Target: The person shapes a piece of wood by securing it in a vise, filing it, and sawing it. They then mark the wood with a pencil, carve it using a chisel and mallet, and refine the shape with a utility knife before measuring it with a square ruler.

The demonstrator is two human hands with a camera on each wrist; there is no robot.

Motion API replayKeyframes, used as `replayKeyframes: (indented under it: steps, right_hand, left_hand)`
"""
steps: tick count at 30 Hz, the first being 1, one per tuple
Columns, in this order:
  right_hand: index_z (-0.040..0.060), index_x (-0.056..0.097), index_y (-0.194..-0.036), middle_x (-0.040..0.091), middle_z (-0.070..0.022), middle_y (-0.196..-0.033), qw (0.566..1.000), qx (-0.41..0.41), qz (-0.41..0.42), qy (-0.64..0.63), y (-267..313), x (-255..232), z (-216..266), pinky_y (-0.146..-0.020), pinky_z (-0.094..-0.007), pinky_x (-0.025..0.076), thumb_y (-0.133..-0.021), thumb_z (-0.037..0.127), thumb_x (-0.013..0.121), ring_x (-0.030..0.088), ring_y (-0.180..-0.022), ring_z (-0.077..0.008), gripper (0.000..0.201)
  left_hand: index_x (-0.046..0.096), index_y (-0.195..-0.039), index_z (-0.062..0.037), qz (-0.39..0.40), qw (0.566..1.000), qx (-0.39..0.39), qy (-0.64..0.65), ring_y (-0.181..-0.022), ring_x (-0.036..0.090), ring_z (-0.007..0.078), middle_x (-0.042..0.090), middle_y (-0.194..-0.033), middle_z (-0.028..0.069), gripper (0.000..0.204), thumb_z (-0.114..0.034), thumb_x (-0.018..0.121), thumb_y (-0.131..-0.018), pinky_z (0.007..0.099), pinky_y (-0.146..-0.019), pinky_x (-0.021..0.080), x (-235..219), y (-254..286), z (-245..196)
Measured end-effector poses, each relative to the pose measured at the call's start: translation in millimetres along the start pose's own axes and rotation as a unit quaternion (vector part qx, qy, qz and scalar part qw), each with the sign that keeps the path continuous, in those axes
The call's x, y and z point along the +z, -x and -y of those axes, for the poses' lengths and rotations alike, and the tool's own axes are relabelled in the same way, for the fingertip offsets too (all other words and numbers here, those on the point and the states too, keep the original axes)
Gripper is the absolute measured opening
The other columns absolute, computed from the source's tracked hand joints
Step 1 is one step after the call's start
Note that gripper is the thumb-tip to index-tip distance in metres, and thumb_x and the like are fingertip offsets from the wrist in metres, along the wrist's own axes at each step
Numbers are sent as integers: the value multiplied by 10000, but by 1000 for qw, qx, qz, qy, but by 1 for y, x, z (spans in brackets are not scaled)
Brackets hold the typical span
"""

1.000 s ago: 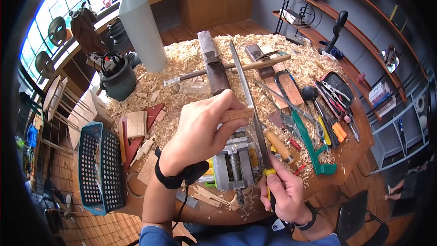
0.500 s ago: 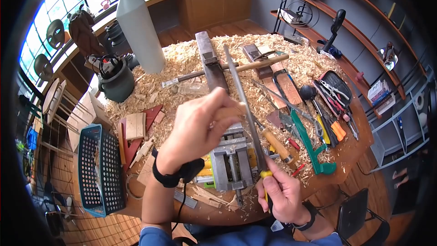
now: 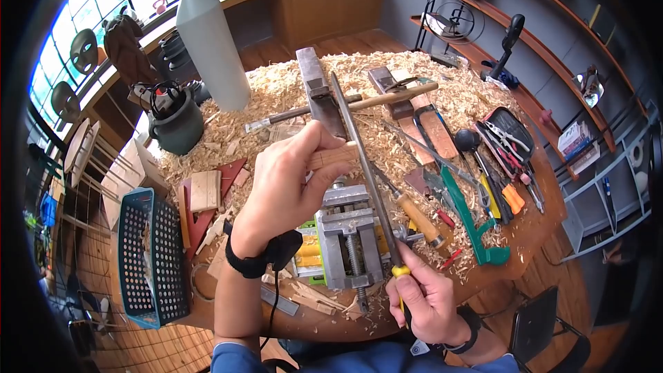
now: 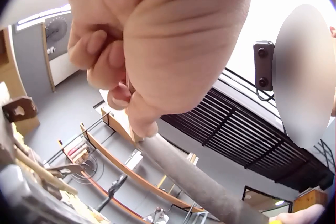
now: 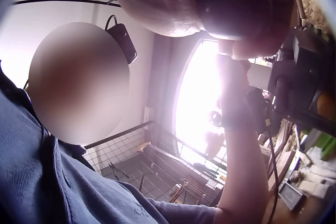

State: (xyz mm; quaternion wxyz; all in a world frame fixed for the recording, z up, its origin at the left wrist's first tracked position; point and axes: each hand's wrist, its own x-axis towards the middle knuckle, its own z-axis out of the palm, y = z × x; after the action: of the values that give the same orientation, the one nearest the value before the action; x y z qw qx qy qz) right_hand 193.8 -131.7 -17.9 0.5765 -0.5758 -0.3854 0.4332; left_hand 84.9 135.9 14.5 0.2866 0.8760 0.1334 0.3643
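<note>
Head view: right hand (image 3: 425, 298) grips the yellow handle (image 3: 400, 271) of the file (image 3: 365, 166) at the worktop's near edge (image 3: 314, 321); beyond, above the vise (image 3: 351, 238), left hand (image 3: 277, 183) pinches the wood piece (image 3: 334, 157) beside the blade. Good filing probably wants a firm pinch, fingertips clear, light even strokes.

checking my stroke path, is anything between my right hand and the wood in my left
Only the file runs between, from the right hand past the end of the wood in the left hand. The vise seems to sit lower, beneath; nothing else visible is in the way.
</note>
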Motion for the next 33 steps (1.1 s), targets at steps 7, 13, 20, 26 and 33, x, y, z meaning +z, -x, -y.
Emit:
replayKeyframes:
  steps: [7,13,20,26,33]
  right_hand:
    - [18,341,-1670,563,5,-723,999,-5,-23,-28,-1,1,2,-525,-226,446,-1149,124,478,528,-568,-49,549]
    - [23,340,-1673,568,8,-726,999,-6,-21,-37,-5,-1,0,-527,-229,449,-1151,130,475,529,-568,-47,550]
    - [22,350,-1668,557,6,-714,1000,-13,-18,-14,-4,4,-2,-522,-231,446,-1151,138,490,517,-560,-50,548]
    - [8,344,-1664,594,-61,-781,1000,-5,12,12,1,3,4,-544,-236,463,-1155,144,458,541,-580,-89,540]
    - [7,353,-1663,556,3,-728,1000,-5,-15,-17,-1,3,3,-528,-222,441,-1146,104,472,518,-568,-49,539]
  left_hand:
    - [639,-1025,11,13,999,-24,27,-821,750,272,739,-905,138,181,-59,771,-925,359,-742,564,2,2,-11]
    - [643,-997,-63,37,998,39,8,-835,748,368,751,-908,127,169,-127,778,-919,431,-735,585,5,3,-13]
    - [637,-1027,13,18,999,27,-6,-795,738,288,745,-907,147,202,-76,786,-924,362,-723,554,4,4,-11]
    - [622,-1031,23,-7,999,-32,36,-843,750,239,751,-928,137,215,-55,790,-922,350,-759,561,-3,2,-7]
    - [651,-1023,-41,0,998,13,54,-863,758,366,756,-925,148,194,-143,781,-922,420,-724,587,5,4,-7]
